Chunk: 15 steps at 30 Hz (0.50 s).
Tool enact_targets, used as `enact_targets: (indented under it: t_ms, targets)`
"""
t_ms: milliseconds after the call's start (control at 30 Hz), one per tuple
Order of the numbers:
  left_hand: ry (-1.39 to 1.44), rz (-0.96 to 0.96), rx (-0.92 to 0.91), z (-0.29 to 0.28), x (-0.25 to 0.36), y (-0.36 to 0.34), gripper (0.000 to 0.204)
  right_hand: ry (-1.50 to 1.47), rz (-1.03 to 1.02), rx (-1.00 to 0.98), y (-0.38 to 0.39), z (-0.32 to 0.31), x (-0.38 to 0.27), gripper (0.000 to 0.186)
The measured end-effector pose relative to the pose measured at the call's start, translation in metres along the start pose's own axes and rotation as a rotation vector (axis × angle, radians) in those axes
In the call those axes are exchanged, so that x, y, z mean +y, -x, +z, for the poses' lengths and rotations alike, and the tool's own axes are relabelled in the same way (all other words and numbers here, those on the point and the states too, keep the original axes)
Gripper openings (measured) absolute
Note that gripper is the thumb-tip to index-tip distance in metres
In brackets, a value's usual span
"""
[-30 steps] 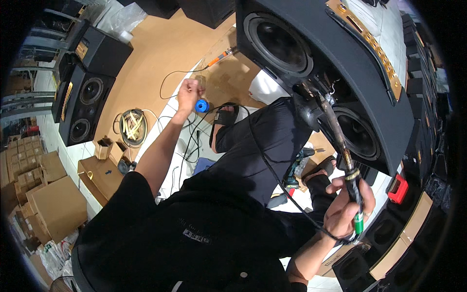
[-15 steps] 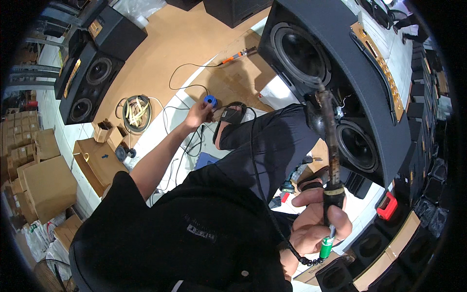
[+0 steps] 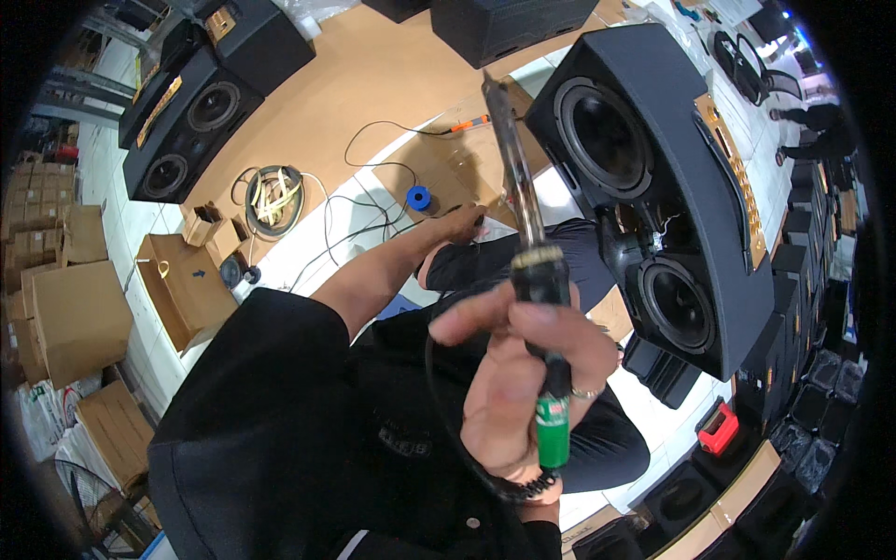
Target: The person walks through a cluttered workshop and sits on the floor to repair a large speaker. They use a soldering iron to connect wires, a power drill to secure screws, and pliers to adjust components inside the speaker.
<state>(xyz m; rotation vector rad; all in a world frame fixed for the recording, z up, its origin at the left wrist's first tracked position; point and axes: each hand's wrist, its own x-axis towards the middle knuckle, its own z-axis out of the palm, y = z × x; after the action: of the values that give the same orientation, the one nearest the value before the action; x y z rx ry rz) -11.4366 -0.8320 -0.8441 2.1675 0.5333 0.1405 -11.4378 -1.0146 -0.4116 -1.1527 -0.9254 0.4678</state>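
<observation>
My right hand (image 3: 523, 392) is closed round the black handle of a soldering iron (image 3: 523, 177), held up close to the camera, its long darkened tip pointing away from me. My left hand (image 3: 462, 222) reaches down beside my leg near some black cables; its fingers are partly hidden, so I cannot tell what they hold. A blue spool (image 3: 418, 198) rests on the cardboard a short way left of it. A black double-woofer speaker cabinet (image 3: 686, 224) lies at my right, with an opening and loose wires between the woofers. An orange tool (image 3: 469, 124) lies on the cardboard beyond.
Speaker cabinets (image 3: 196, 140) stand at the left and back. Cardboard boxes (image 3: 79, 317), an open box (image 3: 168, 280) and a coil of cable (image 3: 271, 201) are at my left. A red tool (image 3: 719, 425) sits at the right. People (image 3: 807, 126) stand at the upper right.
The soldering iron has moved up and left, away from the speaker's opening. My left hand has moved right from the blue spool, which now lies apart from it. The view has shifted.
</observation>
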Motion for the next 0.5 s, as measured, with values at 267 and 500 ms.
enact_targets:
  t_ms: [267, 500]
  targets:
    - [-0.036, -0.197, -0.301, -0.072, -0.045, 0.196, 0.047, 0.153, -0.097, 0.109, -0.030, -0.003, 0.020, 0.038]
    - [0.256, 0.248, 0.235, -0.151, 0.196, 0.150, 0.056, -0.088, -0.010, 0.129, -0.039, 0.042, 0.023, 0.035]
